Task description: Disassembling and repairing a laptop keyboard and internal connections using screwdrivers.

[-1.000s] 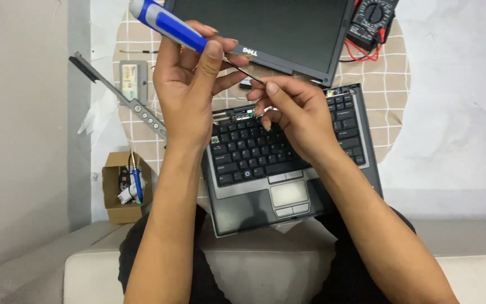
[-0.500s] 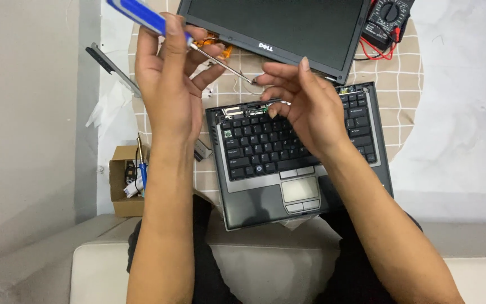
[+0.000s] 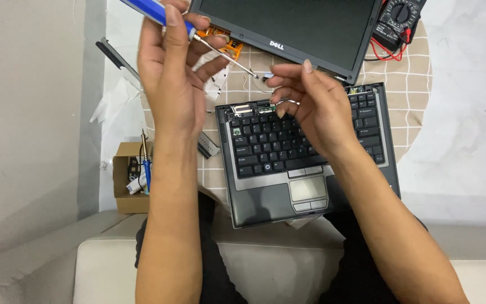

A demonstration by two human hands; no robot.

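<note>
My left hand is raised over the table and grips a screwdriver with a blue and white handle; its thin shaft slants down to the right. My right hand hovers over the top of the keyboard of an open grey laptop, its fingertips pinching something very small right at the screwdriver's tip. The laptop's dark screen leans back behind both hands. The strip above the keyboard is bare and shows inner parts.
A black multimeter with red leads sits at the back right. An orange tool lies behind the screwdriver. A long grey trim strip lies at the left. A small cardboard box with tools stands on the floor at the left.
Both hands have shifted; my left hand lifted the screwdriver higher, and my right hand rose off the keyboard with its fingertips meeting the tip. The view has moved a little.
</note>
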